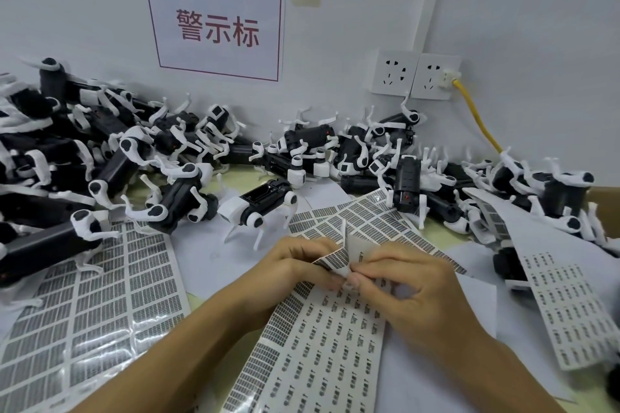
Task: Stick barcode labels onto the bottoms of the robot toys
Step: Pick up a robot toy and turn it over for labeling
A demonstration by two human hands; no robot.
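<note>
Pinching glossy label sheet [335, 260], left hand [295, 266], right hand [402, 282]

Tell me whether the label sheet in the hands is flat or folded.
Folded: the barcode label sheet bends upward between the left hand and right hand.

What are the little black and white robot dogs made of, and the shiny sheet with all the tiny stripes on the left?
The black and white robot dog toys look like hard moulded plastic, smooth with a dull sheen. The glossy label sheet on the left seems to be paper stickers on a slick backing, since light glints off its gaps; it might be plastic film instead.
</note>
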